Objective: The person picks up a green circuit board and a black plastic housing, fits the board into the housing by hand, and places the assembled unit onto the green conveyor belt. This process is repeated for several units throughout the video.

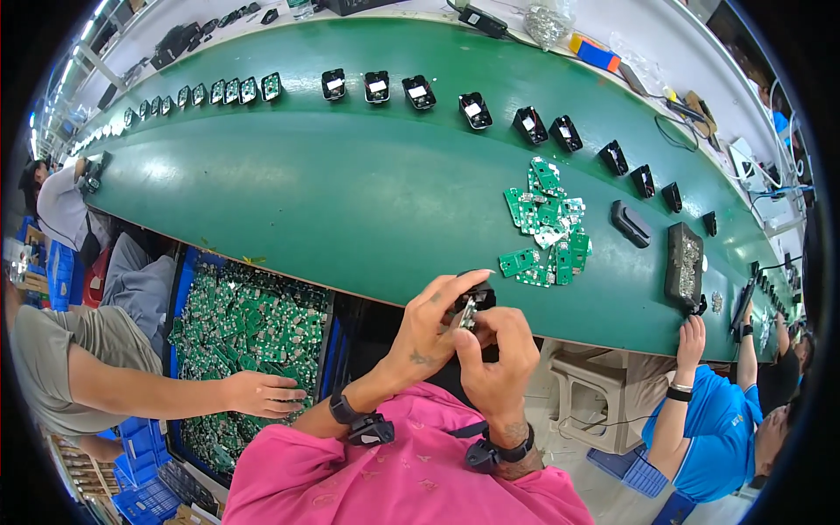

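In front of my chest, just past the bench's near edge, both hands are closed around a small black plastic housing (pixel 479 292). My left hand (pixel 429 325) grips it from the left with fingers over its top. My right hand (pixel 500 352) pinches a small circuit board (pixel 469 313) at the housing's opening, thumb and fingers close together. How deep the board sits in the housing is hidden by my fingers. Beyond my hands lies a loose pile of green circuit boards (pixel 549 219) on the green bench (pixel 350 175).
A row of black housings (pixel 473 110) curves across the bench's far side. To the right are a dark case (pixel 631 224) and a black tray of small metal parts (pixel 685 267). A blue bin of boards (pixel 249 332) stands left, with a co-worker's hand (pixel 262 394) over it. Other people sit nearby.
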A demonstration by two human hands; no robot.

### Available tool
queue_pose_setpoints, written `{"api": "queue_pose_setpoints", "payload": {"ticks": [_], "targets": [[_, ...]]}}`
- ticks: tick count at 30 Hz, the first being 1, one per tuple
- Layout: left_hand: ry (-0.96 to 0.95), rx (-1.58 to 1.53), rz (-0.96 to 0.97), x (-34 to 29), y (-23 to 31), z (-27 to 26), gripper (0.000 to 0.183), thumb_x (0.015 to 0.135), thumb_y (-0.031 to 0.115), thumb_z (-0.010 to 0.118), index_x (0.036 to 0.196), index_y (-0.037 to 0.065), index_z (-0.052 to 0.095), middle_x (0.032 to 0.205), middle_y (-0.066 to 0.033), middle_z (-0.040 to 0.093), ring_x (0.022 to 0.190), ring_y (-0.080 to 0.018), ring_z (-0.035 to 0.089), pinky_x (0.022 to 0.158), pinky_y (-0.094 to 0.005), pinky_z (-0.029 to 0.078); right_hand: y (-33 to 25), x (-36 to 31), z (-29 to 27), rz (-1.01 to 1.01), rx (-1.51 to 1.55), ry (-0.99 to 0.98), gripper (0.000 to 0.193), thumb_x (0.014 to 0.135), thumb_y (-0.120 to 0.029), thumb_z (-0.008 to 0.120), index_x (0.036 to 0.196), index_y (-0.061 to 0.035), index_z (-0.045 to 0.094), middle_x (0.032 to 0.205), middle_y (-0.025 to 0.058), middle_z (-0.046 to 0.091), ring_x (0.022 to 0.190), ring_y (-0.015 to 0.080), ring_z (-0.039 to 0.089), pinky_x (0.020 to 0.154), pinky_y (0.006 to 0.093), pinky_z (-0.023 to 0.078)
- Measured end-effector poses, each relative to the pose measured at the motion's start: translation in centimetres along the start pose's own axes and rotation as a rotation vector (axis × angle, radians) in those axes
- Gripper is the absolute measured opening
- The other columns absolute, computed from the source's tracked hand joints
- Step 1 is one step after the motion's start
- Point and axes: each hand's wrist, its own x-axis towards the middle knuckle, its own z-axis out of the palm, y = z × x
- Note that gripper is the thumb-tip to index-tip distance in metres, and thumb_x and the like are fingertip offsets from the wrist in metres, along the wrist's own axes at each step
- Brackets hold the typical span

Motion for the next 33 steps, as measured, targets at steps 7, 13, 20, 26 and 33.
{"api": "queue_pose_setpoints", "payload": {"ticks": [7,13,20,26,33], "targets": [[0.057,0.072,-0.044,-0.4,0.7,-0.1,0.048,0.089,-0.004,0.060,0.136,0.007,0.057,0.107,-0.0131,0.061,0.080,-0.0208,0.062,0.063,-0.0288,0.052,0.4,-0.5,-0.3,0.296,0.213,-0.113,0.033,0.082,-0.001,0.080,0.108,0.0036,0.062,0.106,0.0072,0.058,0.072,0.0080,0.061,0.061,0.0207,0.052],[0.090,-0.267,-0.193,-0.4,-0.3,-0.6,0.046,0.094,0.003,0.062,0.139,0.003,0.052,0.109,-0.0071,0.062,0.083,-0.0089,0.062,0.065,-0.0218,0.052,1.6,-1.1,-1.2,0.405,0.402,-0.224,0.026,0.080,0.006,0.079,0.103,0.0063,0.065,0.103,0.0065,0.057,0.073,0.0089,0.062,0.059,0.0192,0.051],[0.104,-0.535,-0.418,-0.4,0.3,-0.6,0.045,0.095,0.002,0.061,0.139,0.005,0.049,0.109,-0.0090,0.063,0.075,-0.0072,0.062,0.053,-0.0192,0.050,2.4,-2.7,-0.5,0.403,0.452,-0.121,0.008,0.088,0.004,0.071,0.094,0.0070,0.066,0.092,0.0055,0.062,0.069,0.0083,0.062,0.054,0.0204,0.049],[-0.024,-0.330,-0.277,-0.8,-0.6,-1.0,0.052,0.093,-0.001,0.063,0.142,0.007,0.049,0.117,-0.0063,0.064,0.076,-0.0038,0.057,0.055,-0.0194,0.048,1.2,-1.1,-1.7,0.592,0.623,-0.050,0.008,0.093,0.001,0.068,0.098,0.0051,0.064,0.085,0.0073,0.067,0.068,0.0104,0.066,0.054,0.0209,0.050],[-0.061,-0.035,-0.068,-1.0,-0.3,-0.6,0.056,0.087,-0.007,0.061,0.141,0.004,0.053,0.119,-0.0097,0.064,0.078,-0.0058,0.059,0.064,-0.0213,0.050,0.3,-0.5,-2.2,0.626,0.512,-0.167,0.008,0.094,-0.002,0.067,0.096,0.0037,0.063,0.079,0.0064,0.068,0.064,0.0084,0.064,0.055,0.0199,0.051]]}}
